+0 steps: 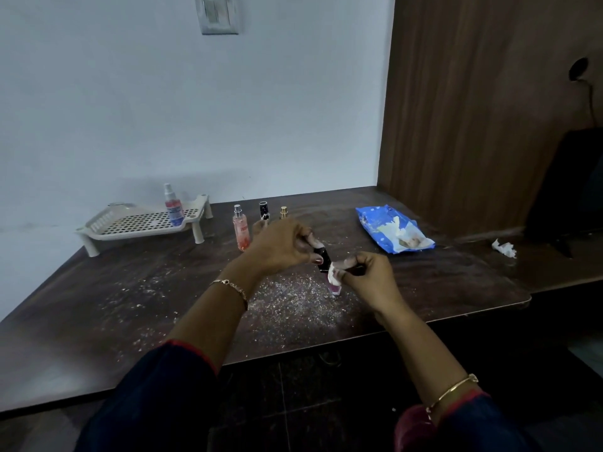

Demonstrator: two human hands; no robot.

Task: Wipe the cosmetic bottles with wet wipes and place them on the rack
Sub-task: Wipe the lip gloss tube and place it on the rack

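White rack (143,223) is holding one spray bottle (173,208) at the counter's (130,305) back left. Left hand (280,246) is gripping a black-capped bottle (324,260) mid-counter while right hand (368,274) is pinching a wipe (333,276) against it.

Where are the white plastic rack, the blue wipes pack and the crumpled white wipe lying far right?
White perforated plastic rack (140,222): head view, bare perforated deck.
Blue plastic wet-wipes pack (375,220): head view, blue upper-left wrapper.
Crumpled white wipe (504,248): head view, its middle.
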